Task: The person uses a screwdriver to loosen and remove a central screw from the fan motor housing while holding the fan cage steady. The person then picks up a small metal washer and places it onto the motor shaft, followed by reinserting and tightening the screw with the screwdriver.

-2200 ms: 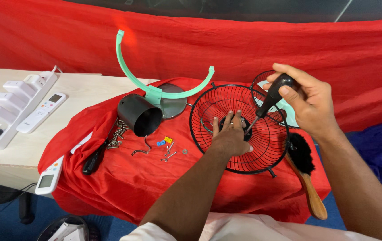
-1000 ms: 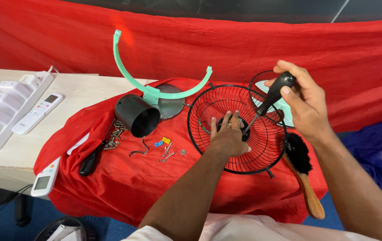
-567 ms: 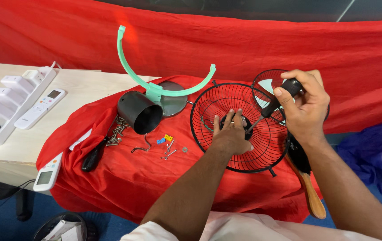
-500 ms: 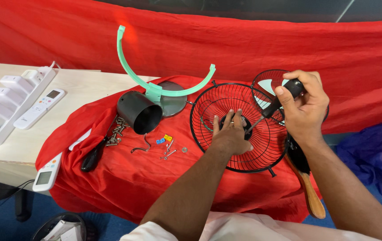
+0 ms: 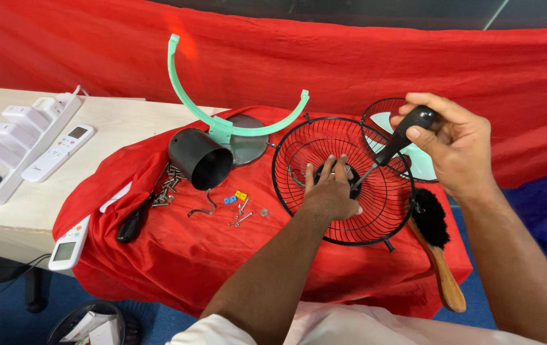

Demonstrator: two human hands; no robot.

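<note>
Across the desk (image 5: 126, 128) a red cloth (image 5: 177, 249) is spread, and on it lies the black wire fan guard (image 5: 344, 182), a round domed cage with thin ribs running out from a dark hub at its centre. Behind it, partly hidden, a second guard (image 5: 382, 115) stands over a pale green blade. The left hand (image 5: 331, 191) presses flat on the hub, fingers spread and closed on nothing. The right hand (image 5: 455, 144) has its grip wrapped tight round the black handle of a screwdriver (image 5: 392, 144), whose shaft slants down through the ribs to the hub, just beside the left fingertips.

The likeliest trouble is the tip slipping off its seat: the shaft enters at a slant, so a hard push could skid it into the left fingers or bend a rib. The guard rests on soft cloth and could rock if the left hand eases.

To the left lie a mint-green curved bracket (image 5: 222, 121), a black cylinder (image 5: 200, 156), a wooden-handled brush (image 5: 436, 246) at the right, another screwdriver (image 5: 134, 220), and loose screws (image 5: 168, 188), which could roll off if the cloth is tugged.
</note>
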